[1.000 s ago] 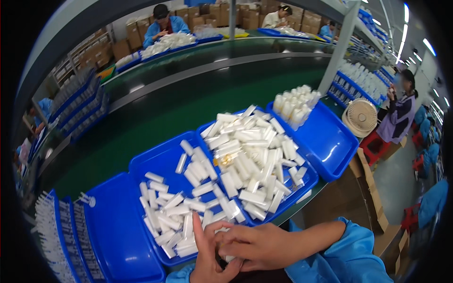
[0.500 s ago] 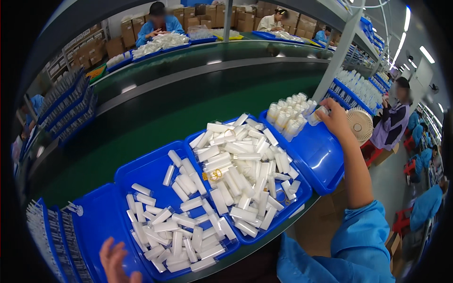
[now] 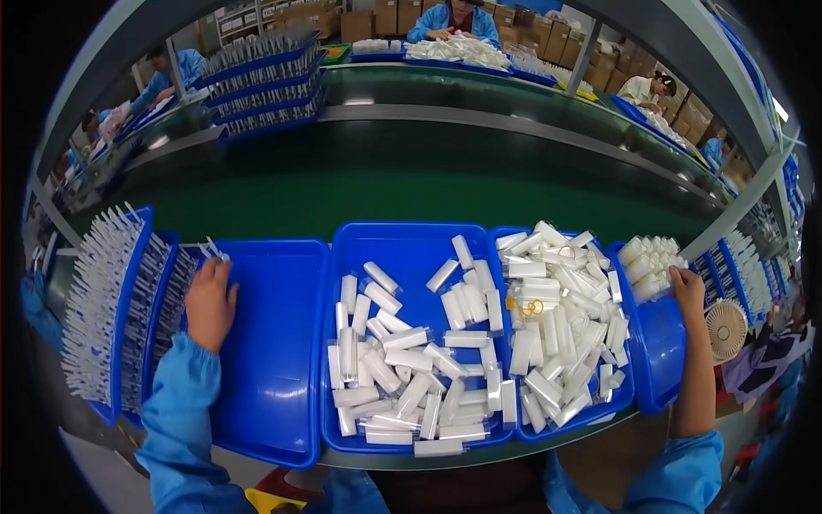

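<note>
- Left hand (image 3: 208, 301) is out at the far-left corner of the empty blue tray (image 3: 272, 360), fingers curled over a thin white stick piece (image 3: 211, 249) at the tray rim. Looks pinched at the fingertips, but the back of the hand hides the contact, so I can't confirm the grip.
- Just left of that hand: blue racks (image 3: 128, 317) packed with upright white sticks, the same kind as the piece at the fingertips.
- Right hand (image 3: 687, 287) is far right, resting on the small blue bin (image 3: 664, 343), fingers bent against a block of upright white tubes (image 3: 651, 261). Touching them; whether anything is actually held, can't tell.
- Between the hands: two blue trays side by side. Middle tray (image 3: 411, 248) holds loose clear-wrapped white tubes, mostly in its near half. Right tray (image 3: 621, 377) is heaped with the same, plus a few yellow rubber bands (image 3: 527, 307).
- Trays sit along the near bench edge; several overhang it slightly.
- Beyond the trays: green conveyor belt (image 3: 411, 193), bare across its width.
- Far side: other people in blue coats at more blue trays, cardboard boxes stacked behind.
- Small round fan (image 3: 726, 330) just right of the right forearm.
- Open room: the empty tray floor and the belt.
</note>
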The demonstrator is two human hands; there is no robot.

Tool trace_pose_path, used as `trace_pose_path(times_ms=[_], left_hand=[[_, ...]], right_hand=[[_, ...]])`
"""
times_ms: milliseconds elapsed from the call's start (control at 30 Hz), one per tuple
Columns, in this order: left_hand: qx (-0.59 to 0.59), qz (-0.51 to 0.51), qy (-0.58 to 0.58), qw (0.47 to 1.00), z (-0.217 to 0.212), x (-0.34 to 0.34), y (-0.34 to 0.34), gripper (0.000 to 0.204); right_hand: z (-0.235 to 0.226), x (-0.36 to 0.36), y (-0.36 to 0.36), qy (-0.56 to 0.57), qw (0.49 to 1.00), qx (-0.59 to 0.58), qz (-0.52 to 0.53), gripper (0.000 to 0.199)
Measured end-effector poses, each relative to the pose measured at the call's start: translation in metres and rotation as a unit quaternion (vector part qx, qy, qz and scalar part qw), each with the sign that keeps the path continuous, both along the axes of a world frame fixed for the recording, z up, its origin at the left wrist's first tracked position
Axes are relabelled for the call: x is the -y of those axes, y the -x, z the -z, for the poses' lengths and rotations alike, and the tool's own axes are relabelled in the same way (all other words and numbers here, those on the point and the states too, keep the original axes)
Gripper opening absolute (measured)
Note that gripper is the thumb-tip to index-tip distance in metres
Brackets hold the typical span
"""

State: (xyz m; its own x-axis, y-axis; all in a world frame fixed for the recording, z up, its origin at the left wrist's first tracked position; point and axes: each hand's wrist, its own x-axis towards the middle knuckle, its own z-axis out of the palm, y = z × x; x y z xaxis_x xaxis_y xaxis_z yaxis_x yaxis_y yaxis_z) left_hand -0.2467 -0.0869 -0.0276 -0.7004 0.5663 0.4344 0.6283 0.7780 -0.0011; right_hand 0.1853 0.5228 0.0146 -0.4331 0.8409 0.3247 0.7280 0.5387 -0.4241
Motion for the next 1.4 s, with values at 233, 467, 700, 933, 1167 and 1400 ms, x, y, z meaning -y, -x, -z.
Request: trace_pose_path(times_ms=[233,467,700,933,1167,1400], left_hand=[[-0.086,-0.102,0.070,0.989,0.039,0.002,0.080,0.019],[0.223,0.094,-0.199,0.950,-0.025,-0.003,-0.002,0.010],[0.324,0.097,-0.524,0.781,-0.054,0.004,-0.173,0.011],[0.385,0.168,-0.584,0.694,-0.015,-0.042,-0.244,0.021],[0.369,0.325,-0.536,0.687,-0.016,-0.073,-0.241,0.015],[0.403,0.350,-0.521,0.666,-0.018,-0.081,-0.243,0.015]], right_hand=[[-0.074,0.118,0.093,-0.115,0.968,-0.009,-0.225,0.034],[-0.037,0.271,0.225,-0.058,0.798,0.289,-0.525,0.020],[0.013,0.304,0.277,-0.024,0.788,0.396,-0.471,0.053],[-0.012,0.304,0.256,0.172,0.814,0.182,-0.524,0.042],[-0.033,0.319,0.189,0.708,0.583,-0.106,-0.384,0.030],[-0.033,0.316,0.167,0.736,0.554,-0.155,-0.356,0.025]])
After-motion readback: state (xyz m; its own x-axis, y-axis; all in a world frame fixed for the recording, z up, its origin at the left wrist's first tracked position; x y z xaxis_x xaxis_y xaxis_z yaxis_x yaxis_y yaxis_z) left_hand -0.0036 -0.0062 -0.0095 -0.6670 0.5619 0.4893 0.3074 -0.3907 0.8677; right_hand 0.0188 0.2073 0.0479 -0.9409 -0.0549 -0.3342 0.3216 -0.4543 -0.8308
